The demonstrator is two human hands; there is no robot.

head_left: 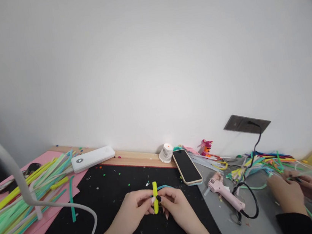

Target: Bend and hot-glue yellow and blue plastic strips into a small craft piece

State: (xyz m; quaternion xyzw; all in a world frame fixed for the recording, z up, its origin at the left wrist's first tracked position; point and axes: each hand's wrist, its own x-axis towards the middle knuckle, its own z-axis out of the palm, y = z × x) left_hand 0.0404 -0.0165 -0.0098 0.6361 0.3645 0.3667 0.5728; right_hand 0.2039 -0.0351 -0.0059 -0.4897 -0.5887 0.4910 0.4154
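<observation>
Over the black mat, my left hand and my right hand meet, fingertips pinched together. Between them stands a short bright-yellow pipe cleaner, seemingly doubled or folded and held roughly upright. Both thumbs press at its lower half. A thin blue strand curves behind the fingers of my right hand; whether it joins the yellow piece I cannot tell. The fingertips behind the yellow piece are partly hidden.
Pipe cleaners lie on pink paper at left, beside a white power bank and white cable. A paper cup, phone and pink glue gun stand or lie rightward. A co-worker's hands work at far right.
</observation>
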